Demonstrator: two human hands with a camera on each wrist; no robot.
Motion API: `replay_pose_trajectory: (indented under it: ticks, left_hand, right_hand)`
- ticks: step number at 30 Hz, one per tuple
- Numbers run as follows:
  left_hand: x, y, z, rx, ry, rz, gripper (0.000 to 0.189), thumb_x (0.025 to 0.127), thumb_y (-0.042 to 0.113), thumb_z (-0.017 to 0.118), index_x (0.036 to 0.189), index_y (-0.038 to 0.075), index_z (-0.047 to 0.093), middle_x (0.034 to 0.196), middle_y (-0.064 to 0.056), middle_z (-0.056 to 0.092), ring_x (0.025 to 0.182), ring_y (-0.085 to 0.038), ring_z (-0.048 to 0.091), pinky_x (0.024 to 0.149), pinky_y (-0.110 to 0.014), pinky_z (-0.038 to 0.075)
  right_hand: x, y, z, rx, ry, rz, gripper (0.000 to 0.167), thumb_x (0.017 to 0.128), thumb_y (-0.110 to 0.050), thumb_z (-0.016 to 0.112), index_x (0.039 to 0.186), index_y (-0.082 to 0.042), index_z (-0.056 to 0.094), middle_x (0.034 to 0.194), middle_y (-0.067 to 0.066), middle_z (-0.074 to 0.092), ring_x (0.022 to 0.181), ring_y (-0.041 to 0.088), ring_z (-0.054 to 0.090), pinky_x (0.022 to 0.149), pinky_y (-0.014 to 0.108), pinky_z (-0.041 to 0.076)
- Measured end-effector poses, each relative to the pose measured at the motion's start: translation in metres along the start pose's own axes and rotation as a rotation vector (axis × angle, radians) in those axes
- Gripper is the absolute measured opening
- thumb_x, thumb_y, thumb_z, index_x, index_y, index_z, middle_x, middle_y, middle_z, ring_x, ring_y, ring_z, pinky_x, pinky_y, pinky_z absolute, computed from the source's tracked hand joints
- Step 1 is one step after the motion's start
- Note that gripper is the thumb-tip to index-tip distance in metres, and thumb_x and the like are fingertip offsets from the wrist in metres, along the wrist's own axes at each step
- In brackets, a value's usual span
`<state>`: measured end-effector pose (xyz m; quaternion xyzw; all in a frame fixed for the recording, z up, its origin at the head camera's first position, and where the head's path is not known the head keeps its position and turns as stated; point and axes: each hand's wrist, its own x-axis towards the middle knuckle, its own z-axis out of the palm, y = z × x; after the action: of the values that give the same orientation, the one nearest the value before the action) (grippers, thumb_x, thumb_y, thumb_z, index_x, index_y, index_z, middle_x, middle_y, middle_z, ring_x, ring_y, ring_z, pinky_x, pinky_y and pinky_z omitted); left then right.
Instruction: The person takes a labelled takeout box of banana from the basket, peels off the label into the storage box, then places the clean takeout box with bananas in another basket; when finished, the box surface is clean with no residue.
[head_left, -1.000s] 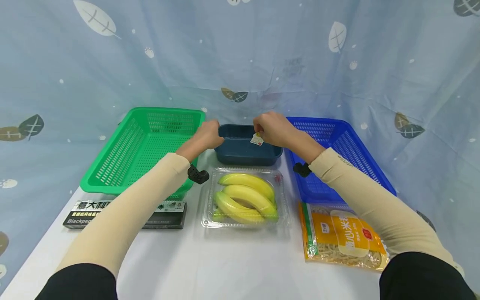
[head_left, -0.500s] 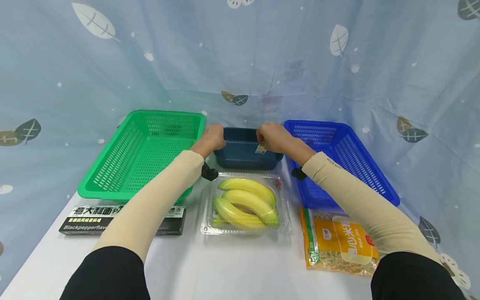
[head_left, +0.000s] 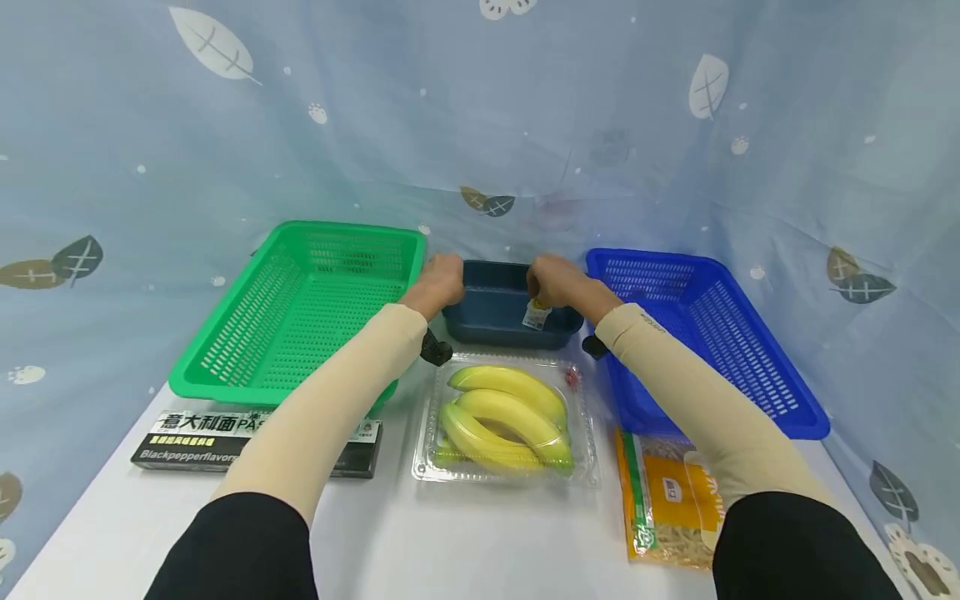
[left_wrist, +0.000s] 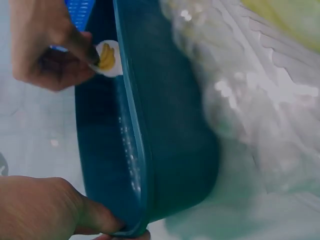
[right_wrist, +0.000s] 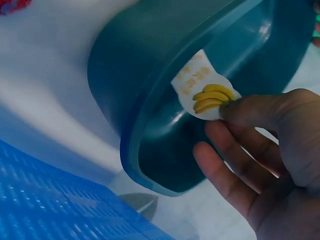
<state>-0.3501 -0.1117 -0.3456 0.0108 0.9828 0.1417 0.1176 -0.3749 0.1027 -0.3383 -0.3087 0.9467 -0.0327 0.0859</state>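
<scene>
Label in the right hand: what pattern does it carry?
White label, yellow banana print, orange marks; best in the right wrist view.

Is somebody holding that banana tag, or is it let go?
Held: the right hand pinches the banana tag by its edge. Whether it's also fastened to the blue tub, I can't tell.

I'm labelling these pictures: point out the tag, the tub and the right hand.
Tag (right_wrist: 205, 89), right wrist view: its printed face.
Tub (left_wrist: 175, 125), left wrist view: its outer wall.
Right hand (head_left: 556, 281), head view: its back.

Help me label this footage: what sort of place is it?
Probably a makeshift indoor demonstration set: a leaf-patterned cloth hangs behind a white table, where a green basket stands.
</scene>
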Motion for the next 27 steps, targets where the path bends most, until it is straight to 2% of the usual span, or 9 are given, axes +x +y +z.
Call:
replay_pose_trajectory:
  ticks: [6, 12, 18, 22, 27]
  left_hand:
    - [-0.001, 0.005, 0.001, 0.018, -0.021, 0.019, 0.007, 0.099, 0.008, 0.060, 0.103, 0.004, 0.064, 0.096, -0.012, 0.057, 0.084, -0.026, 0.054, 0.066, -0.036, 0.045]
    - [-0.002, 0.002, -0.004, 0.016, -0.006, 0.029, 0.011, 0.098, 0.008, 0.061, 0.108, 0.003, 0.063, 0.099, -0.013, 0.059, 0.086, -0.027, 0.055, 0.068, -0.037, 0.046]
    - [0.001, 0.000, -0.008, 0.017, -0.010, 0.051, 0.012, 0.098, 0.009, 0.062, 0.107, 0.002, 0.064, 0.099, -0.014, 0.059, 0.087, -0.027, 0.056, 0.069, -0.038, 0.046]
    - [0.003, 0.001, -0.006, 0.019, -0.026, 0.036, 0.009, 0.098, 0.008, 0.062, 0.104, 0.003, 0.063, 0.097, -0.013, 0.059, 0.086, -0.027, 0.056, 0.068, -0.038, 0.046]
    - [0.005, 0.002, -0.004, 0.013, -0.048, 0.016, 0.017, 0.098, 0.010, 0.063, 0.113, 0.002, 0.062, 0.103, -0.014, 0.059, 0.089, -0.027, 0.056, 0.070, -0.038, 0.047]
  right_hand:
    - [0.011, 0.007, 0.006, -0.038, 0.053, 0.024, 0.017, 0.083, -0.002, 0.079, 0.099, -0.001, 0.073, 0.099, 0.014, 0.068, 0.092, 0.032, 0.064, 0.080, 0.045, 0.055]
    - [0.021, 0.000, -0.003, -0.073, 0.113, 0.015, 0.013, 0.085, 0.003, 0.073, 0.097, 0.000, 0.073, 0.096, 0.013, 0.068, 0.087, 0.031, 0.064, 0.077, 0.044, 0.054]
    - [0.023, 0.000, -0.012, -0.114, 0.093, 0.049, 0.018, 0.086, 0.003, 0.069, 0.104, 0.000, 0.074, 0.101, 0.014, 0.069, 0.091, 0.032, 0.065, 0.080, 0.044, 0.055]
    - [0.019, 0.004, -0.013, -0.130, 0.090, 0.048, 0.016, 0.085, 0.003, 0.070, 0.101, 0.000, 0.073, 0.099, 0.014, 0.069, 0.090, 0.032, 0.064, 0.078, 0.044, 0.055]
    - [0.013, 0.010, -0.014, -0.156, 0.081, 0.038, 0.015, 0.084, 0.003, 0.070, 0.098, 0.001, 0.073, 0.096, 0.015, 0.069, 0.088, 0.033, 0.064, 0.077, 0.046, 0.055]
